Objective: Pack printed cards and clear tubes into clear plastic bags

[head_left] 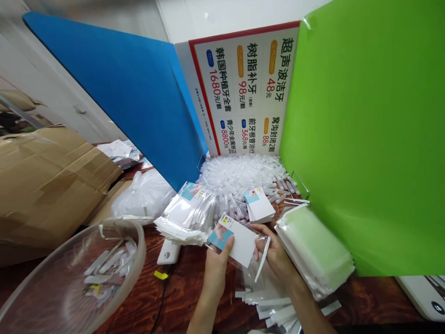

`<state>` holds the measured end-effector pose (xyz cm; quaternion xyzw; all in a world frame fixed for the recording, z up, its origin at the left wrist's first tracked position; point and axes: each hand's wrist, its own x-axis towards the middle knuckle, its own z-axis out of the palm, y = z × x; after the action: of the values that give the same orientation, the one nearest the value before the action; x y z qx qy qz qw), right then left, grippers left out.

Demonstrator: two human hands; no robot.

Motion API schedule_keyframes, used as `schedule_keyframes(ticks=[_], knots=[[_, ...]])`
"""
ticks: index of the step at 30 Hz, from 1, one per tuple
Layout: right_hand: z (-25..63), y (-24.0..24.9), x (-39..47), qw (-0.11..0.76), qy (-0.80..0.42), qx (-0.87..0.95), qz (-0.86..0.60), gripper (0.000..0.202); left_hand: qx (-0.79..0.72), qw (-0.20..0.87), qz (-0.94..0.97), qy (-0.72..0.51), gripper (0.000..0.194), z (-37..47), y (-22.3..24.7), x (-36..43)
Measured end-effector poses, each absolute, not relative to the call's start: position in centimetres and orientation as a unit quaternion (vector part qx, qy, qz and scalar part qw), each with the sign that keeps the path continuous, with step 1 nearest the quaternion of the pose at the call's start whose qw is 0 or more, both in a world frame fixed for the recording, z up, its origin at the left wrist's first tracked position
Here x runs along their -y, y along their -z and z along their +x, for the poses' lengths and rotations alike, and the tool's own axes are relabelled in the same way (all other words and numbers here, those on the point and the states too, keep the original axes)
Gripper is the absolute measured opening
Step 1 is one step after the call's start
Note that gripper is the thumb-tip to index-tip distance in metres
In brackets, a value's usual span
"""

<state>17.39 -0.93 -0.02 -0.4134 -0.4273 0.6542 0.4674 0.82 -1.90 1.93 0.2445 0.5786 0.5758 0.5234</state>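
My left hand (221,260) pinches a printed card (239,243) by its left side, thumb on the front. The card is white with a blue and pink picture and a yellow mark. At its right edge, my right hand (273,253) grips a clear plastic bag (250,273) with a white strip along its opening. The card looks at least partly inside the bag; how far I cannot tell. Beyond stands a small stack of cards (261,214). Left of it is a pile of bagged cards (189,215). Beside my right hand lies a thick stack of clear bags (316,250).
A heap of small translucent white pieces (239,178) lies behind the cards, between a blue board (114,88) and a green board (365,139). A clear bin (139,250) stands at left near a cardboard box (52,181). Peeled-looking strips (278,311) lie below my right hand.
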Motion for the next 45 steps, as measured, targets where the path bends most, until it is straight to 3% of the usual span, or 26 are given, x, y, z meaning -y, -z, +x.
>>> schedule_keyframes(ticks=[7,11,14,16,19,22,24,26,29,32,34,36,41,45], knots=[[17.6,-1.3,0.2,0.459,-0.619,0.505,-0.387,0.039,-0.612,0.490,0.382,-0.490,0.056,-4.1,-6.7,0.8],[18.7,-2.3,-2.8,0.443,-0.377,0.672,-0.459,0.024,-0.692,0.310,0.481,-0.440,0.053,-10.3,-11.2,-3.2],[19.0,-2.6,-5.4,0.320,-0.133,0.733,-0.586,0.027,-0.752,0.145,0.574,-0.290,0.034,-13.8,-12.4,-7.4],[18.7,-2.6,-6.6,0.221,-0.036,0.714,-0.663,0.032,-0.756,0.092,0.620,-0.187,0.030,-15.1,-11.9,-10.0],[18.0,-2.2,-7.5,0.142,0.011,0.677,-0.722,0.043,-0.735,0.072,0.662,-0.130,0.035,-15.6,-10.7,-12.6],[17.4,-1.9,-7.6,0.129,0.011,0.657,-0.742,0.043,-0.709,-0.004,0.690,-0.146,0.038,-14.9,-10.2,-12.8],[17.1,-1.6,-7.6,0.140,0.013,0.646,-0.751,0.038,-0.680,-0.049,0.704,-0.200,0.033,-13.5,-10.0,-11.4],[16.9,-1.3,-7.5,0.167,0.025,0.632,-0.756,0.034,-0.638,-0.019,0.716,-0.284,0.026,-11.2,-9.2,-8.9],[16.6,-0.7,-7.1,0.247,0.027,0.606,-0.756,0.028,-0.589,0.177,0.717,-0.329,0.026,-6.0,-6.0,-3.8],[16.5,-0.1,-5.9,0.374,-0.031,0.554,-0.743,0.019,-0.636,0.291,0.704,-0.123,0.032,-0.8,-1.7,0.7],[16.9,0.0,-4.5,0.449,-0.076,0.517,-0.725,0.018,-0.641,0.309,0.702,-0.006,0.042,1.5,0.7,2.5],[17.5,-0.1,-2.8,0.497,-0.115,0.491,-0.706,0.023,-0.635,0.304,0.709,0.031,0.044,2.4,2.2,3.1],[19.9,-0.9,2.2,0.566,-0.230,0.417,-0.673,0.036,-0.619,0.317,0.717,-0.049,0.011,0.9,3.9,1.7],[21.1,-0.7,5.1,0.615,-0.283,0.348,-0.649,0.042,-0.591,0.361,0.702,-0.167,0.014,-1.0,5.0,0.6]])
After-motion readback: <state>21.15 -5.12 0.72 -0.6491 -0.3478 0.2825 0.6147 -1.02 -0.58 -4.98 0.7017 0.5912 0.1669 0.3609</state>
